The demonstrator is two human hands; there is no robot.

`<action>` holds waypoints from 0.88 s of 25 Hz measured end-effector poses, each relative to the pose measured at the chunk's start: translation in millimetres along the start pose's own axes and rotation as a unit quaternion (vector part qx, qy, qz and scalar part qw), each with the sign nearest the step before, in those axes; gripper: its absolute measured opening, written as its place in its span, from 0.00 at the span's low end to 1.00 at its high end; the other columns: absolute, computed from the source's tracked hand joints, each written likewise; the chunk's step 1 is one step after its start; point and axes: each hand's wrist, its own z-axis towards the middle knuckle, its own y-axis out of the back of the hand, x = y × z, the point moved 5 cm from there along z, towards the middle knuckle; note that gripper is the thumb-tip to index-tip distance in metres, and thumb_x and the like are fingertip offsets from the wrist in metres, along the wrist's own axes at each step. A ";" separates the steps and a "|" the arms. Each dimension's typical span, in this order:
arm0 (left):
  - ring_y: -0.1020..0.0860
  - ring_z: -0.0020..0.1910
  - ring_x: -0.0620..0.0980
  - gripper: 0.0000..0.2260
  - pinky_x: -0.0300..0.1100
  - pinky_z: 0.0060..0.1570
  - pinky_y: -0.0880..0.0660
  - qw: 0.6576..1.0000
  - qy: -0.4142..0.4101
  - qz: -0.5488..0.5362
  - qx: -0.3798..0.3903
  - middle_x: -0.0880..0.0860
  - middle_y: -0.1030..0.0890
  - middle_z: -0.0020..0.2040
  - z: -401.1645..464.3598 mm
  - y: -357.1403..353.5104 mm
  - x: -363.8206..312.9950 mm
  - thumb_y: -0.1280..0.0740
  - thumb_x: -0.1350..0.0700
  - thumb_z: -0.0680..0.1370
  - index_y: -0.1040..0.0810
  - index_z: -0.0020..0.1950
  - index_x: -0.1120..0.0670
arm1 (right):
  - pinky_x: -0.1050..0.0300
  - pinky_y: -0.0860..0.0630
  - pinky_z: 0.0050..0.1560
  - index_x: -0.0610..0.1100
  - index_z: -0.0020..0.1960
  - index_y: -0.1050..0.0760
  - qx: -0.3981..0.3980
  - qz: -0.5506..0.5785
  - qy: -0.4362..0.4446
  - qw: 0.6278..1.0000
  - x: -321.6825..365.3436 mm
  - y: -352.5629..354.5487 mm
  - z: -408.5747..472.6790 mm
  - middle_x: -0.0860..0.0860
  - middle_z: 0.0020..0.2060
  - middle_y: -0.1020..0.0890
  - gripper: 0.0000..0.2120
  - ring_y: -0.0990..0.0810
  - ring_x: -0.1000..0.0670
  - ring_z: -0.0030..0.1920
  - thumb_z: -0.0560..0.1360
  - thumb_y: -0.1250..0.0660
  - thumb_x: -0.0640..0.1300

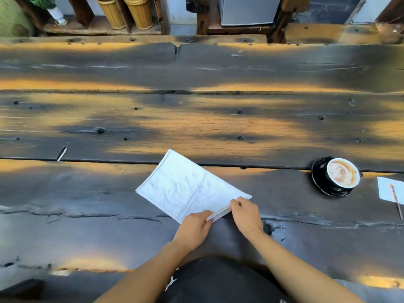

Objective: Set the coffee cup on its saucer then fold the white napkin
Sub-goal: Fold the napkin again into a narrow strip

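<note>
The white napkin [185,185] lies flat and slanted on the dark wooden table [196,119], a crease running across its middle. My left hand [193,228] pinches its near edge, and my right hand [246,212] pinches the near right corner, lifting that edge slightly off the wood. To the far right, a black coffee cup [342,173] with foamy latte stands on its black saucer [318,171].
A second white paper [388,189] with a thin stick on it lies at the right edge of the table. Beyond the far edge stand two wicker cylinders [124,12], a small potted plant [54,12] and a grey box [247,9].
</note>
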 end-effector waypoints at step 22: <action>0.32 0.33 0.48 0.20 0.42 0.35 0.35 0.819 0.303 -0.396 -0.283 0.50 0.26 0.33 -104.1 66.4 103.2 0.30 0.47 0.78 0.21 0.45 0.66 | 0.58 0.37 0.33 0.34 0.42 0.20 0.239 0.009 0.168 0.956 89.3 -47.8 21.9 0.52 0.31 0.26 0.16 0.32 0.54 0.32 0.78 0.30 0.48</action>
